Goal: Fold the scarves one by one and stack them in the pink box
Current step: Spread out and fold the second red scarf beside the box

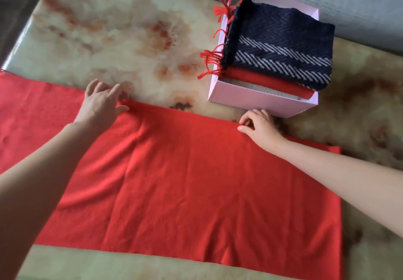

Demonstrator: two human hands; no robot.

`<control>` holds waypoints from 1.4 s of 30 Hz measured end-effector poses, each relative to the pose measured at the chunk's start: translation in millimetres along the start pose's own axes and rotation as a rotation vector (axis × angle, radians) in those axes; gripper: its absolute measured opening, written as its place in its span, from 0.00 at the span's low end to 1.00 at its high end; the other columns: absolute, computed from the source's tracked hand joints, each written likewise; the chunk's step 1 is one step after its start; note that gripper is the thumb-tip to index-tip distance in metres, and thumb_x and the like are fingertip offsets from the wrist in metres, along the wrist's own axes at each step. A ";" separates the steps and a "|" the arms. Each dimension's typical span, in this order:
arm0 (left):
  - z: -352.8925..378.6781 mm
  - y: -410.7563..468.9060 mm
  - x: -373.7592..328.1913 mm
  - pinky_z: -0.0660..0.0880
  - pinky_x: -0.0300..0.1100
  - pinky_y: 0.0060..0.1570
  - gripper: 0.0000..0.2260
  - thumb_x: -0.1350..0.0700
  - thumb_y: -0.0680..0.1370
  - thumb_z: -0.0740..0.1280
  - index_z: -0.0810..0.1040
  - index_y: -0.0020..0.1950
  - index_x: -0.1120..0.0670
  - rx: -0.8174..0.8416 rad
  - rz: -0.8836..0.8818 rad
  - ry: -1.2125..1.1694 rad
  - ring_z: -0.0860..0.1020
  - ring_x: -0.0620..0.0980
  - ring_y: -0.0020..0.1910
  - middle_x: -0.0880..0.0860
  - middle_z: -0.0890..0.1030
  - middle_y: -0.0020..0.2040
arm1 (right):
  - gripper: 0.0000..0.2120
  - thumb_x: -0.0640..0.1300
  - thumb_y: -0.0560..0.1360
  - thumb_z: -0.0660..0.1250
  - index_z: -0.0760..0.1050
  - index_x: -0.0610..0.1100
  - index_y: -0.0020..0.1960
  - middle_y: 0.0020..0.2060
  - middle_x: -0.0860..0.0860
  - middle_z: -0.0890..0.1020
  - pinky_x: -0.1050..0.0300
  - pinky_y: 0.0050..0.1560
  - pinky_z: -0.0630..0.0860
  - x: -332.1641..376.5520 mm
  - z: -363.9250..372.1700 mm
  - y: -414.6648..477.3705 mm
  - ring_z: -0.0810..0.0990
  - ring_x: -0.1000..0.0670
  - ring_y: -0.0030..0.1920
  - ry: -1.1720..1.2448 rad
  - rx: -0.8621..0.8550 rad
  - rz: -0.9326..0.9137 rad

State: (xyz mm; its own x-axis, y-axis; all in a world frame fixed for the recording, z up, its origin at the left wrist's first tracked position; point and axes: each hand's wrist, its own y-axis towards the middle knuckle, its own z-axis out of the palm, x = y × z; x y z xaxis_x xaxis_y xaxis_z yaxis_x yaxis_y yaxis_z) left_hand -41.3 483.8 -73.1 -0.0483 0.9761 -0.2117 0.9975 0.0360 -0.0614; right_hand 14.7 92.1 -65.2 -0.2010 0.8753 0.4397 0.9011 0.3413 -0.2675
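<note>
A large red scarf [185, 181] lies spread flat across the marbled table, running off the left edge of view. My left hand [101, 104] pinches its far edge at the left-centre. My right hand [259, 127] pinches the same far edge further right, just in front of the pink box [257, 101]. The box stands at the back right and holds a folded red scarf [268, 82] with red fringe hanging over its left wall, and on top a folded navy scarf with white chevron stripes [283, 46].
The table top [113, 39] is cream marble with rust-coloured patches. A grey cushioned seat [359, 2] runs along behind the table and box. A strip of table shows in front of the scarf near me.
</note>
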 end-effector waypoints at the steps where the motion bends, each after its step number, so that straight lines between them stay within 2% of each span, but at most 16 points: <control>1: -2.6 0.1 5.3 0.55 0.55 0.69 0.17 0.60 0.68 0.75 0.77 0.53 0.60 0.009 0.001 0.007 0.74 0.62 0.56 0.63 0.80 0.44 | 0.04 0.43 0.73 0.70 0.77 0.43 0.45 0.42 0.51 0.76 0.60 0.51 0.62 -2.0 -1.6 -1.4 0.68 0.51 0.48 0.001 0.016 -0.002; 7: -8.8 4.9 19.7 0.55 0.58 0.68 0.08 0.60 0.68 0.75 0.82 0.45 0.56 -0.011 0.031 0.043 0.75 0.61 0.55 0.57 0.83 0.44 | 0.04 0.43 0.73 0.70 0.76 0.44 0.41 0.40 0.54 0.74 0.53 0.56 0.66 -13.8 -3.0 -3.9 0.67 0.51 0.49 -0.030 0.009 0.050; 10: -7.4 10.1 18.5 0.56 0.58 0.67 0.06 0.60 0.70 0.74 0.81 0.44 0.57 -0.063 0.002 0.059 0.74 0.62 0.55 0.58 0.83 0.44 | 0.05 0.44 0.74 0.69 0.76 0.45 0.41 0.40 0.54 0.74 0.53 0.56 0.66 -15.5 -0.2 -2.5 0.67 0.52 0.49 -0.047 0.000 0.053; 12: -4.0 13.4 15.2 0.59 0.58 0.65 0.06 0.60 0.70 0.73 0.81 0.45 0.57 -0.042 -0.003 0.050 0.74 0.63 0.54 0.59 0.82 0.46 | 0.05 0.44 0.74 0.69 0.76 0.45 0.41 0.41 0.54 0.73 0.53 0.56 0.66 -16.0 0.7 -2.3 0.66 0.52 0.49 -0.044 -0.007 0.057; 15: 2.5 11.9 14.3 0.62 0.59 0.64 0.10 0.62 0.70 0.73 0.80 0.51 0.59 -0.032 -0.033 0.016 0.71 0.65 0.56 0.62 0.79 0.49 | 0.04 0.45 0.75 0.68 0.76 0.44 0.44 0.42 0.54 0.73 0.54 0.55 0.65 -17.1 -0.8 -6.4 0.66 0.52 0.49 -0.037 -0.019 0.035; 20: 9.4 -1.5 13.5 0.56 0.62 0.68 0.27 0.68 0.71 0.68 0.69 0.70 0.57 -0.063 -0.061 -0.042 0.64 0.65 0.67 0.62 0.66 0.69 | 0.13 0.42 0.73 0.70 0.75 0.43 0.56 0.52 0.49 0.74 0.55 0.60 0.65 -36.2 -13.0 -30.2 0.68 0.48 0.54 -0.026 -0.109 0.008; 23: 18.0 -21.0 -5.1 0.47 0.63 0.70 0.30 0.59 0.75 0.68 0.61 0.75 0.54 -0.061 -0.049 -0.009 0.52 0.60 0.75 0.60 0.53 0.77 | 0.15 0.39 0.72 0.71 0.74 0.43 0.58 0.52 0.48 0.73 0.52 0.59 0.68 -54.5 -24.9 -55.4 0.70 0.49 0.53 -0.049 -0.158 0.004; 26: 29.6 -48.5 -29.9 0.42 0.66 0.67 0.30 0.47 0.78 0.60 0.53 0.77 0.52 0.031 -0.203 -0.026 0.43 0.59 0.76 0.57 0.45 0.78 | 0.18 0.43 0.74 0.69 0.71 0.45 0.63 0.55 0.49 0.71 0.51 0.60 0.70 -69.2 -29.2 -82.9 0.71 0.50 0.55 -0.083 -0.008 -0.010; 29: 37.7 -54.5 -34.0 0.43 0.69 0.69 0.36 0.35 0.75 0.49 0.46 0.78 0.51 0.190 -0.380 -0.042 0.41 0.58 0.76 0.56 0.42 0.78 | 0.27 0.51 0.77 0.64 0.60 0.51 0.74 0.66 0.51 0.65 0.51 0.66 0.65 -86.8 -27.9 -105.3 0.66 0.47 0.64 -0.317 0.151 -0.023; 32: 38.1 -43.3 -29.8 0.42 0.69 0.68 0.37 0.33 0.74 0.48 0.44 0.78 0.48 0.233 -0.367 -0.021 0.40 0.58 0.76 0.53 0.40 0.78 | 0.31 0.54 0.79 0.60 0.50 0.54 0.77 0.74 0.52 0.56 0.50 0.70 0.59 -106.3 -33.0 -115.2 0.58 0.48 0.71 -0.384 0.166 0.091; 35: 33.3 -38.2 -36.3 0.42 0.68 0.69 0.38 0.32 0.74 0.48 0.44 0.78 0.49 0.250 -0.399 -0.032 0.39 0.58 0.76 0.53 0.39 0.78 | 0.33 0.54 0.79 0.59 0.44 0.54 0.77 0.77 0.52 0.48 0.50 0.73 0.54 -123.8 -37.2 -125.9 0.51 0.47 0.75 -0.382 0.206 0.209; 38: 30.8 -49.0 -63.5 0.41 0.67 0.69 0.34 0.38 0.77 0.53 0.48 0.78 0.51 0.129 -0.294 -0.061 0.38 0.57 0.76 0.56 0.40 0.78 | 0.37 0.54 0.78 0.62 0.43 0.50 0.78 0.77 0.50 0.43 0.52 0.74 0.49 -130.4 -37.4 -141.3 0.48 0.46 0.76 -0.356 0.164 0.255; 40: 36.8 -64.6 -95.6 0.42 0.66 0.70 0.33 0.40 0.78 0.55 0.49 0.78 0.52 0.112 -0.210 -0.096 0.38 0.56 0.76 0.56 0.41 0.78 | 0.36 0.53 0.78 0.62 0.45 0.49 0.78 0.77 0.49 0.45 0.52 0.74 0.48 -130.4 -37.6 -155.5 0.48 0.47 0.76 -0.306 0.078 0.238; 42: 49.5 -88.1 -132.9 0.42 0.65 0.70 0.33 0.36 0.78 0.52 0.49 0.78 0.50 0.141 -0.084 -0.096 0.38 0.54 0.76 0.54 0.41 0.78 | 0.33 0.55 0.78 0.58 0.47 0.49 0.78 0.77 0.48 0.48 0.52 0.75 0.48 -128.2 -35.3 -176.5 0.48 0.48 0.76 -0.362 0.083 0.082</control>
State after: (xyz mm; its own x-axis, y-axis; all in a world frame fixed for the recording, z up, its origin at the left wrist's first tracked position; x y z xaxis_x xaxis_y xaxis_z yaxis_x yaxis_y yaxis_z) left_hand -125.3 340.3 -87.8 -0.1428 0.9457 -0.2919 0.9728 0.0797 -0.2177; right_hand -105.0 -92.5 -44.1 -0.2651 0.9603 0.0868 0.8886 0.2783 -0.3646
